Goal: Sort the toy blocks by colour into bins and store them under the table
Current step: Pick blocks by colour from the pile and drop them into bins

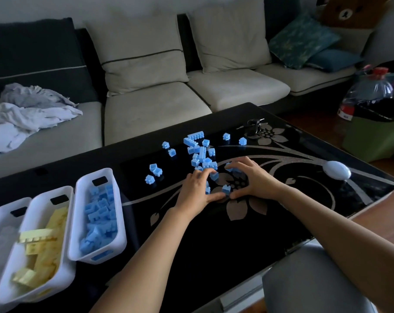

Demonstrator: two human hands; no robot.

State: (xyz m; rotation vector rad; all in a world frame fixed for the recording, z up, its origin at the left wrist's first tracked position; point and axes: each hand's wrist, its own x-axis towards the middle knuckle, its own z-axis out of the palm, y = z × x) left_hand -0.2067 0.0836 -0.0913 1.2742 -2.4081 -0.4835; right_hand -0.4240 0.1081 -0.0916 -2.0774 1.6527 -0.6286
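Note:
A heap of blue blocks (200, 154) lies on the black glass table (214, 233), with a few strays left and right of it. My left hand (197, 192) and my right hand (253, 179) cup toward each other at the heap's near edge. Fingers curl over blue blocks on both sides, and the thumbs nearly meet around one blue block (226, 189). At the table's left end stand three white bins: one with blue blocks (120, 213), one with yellow blocks (66, 274), and a blurred one (1, 213) that seems to hold white pieces.
A white oval object (337, 172) sits near the table's right edge, and a dark bunch of keys (253, 126) at its far edge. A green lined waste bin (376, 136) and a big water bottle (369, 91) stand to the right. The sofa lies beyond, a grey seat (308, 285) beside me.

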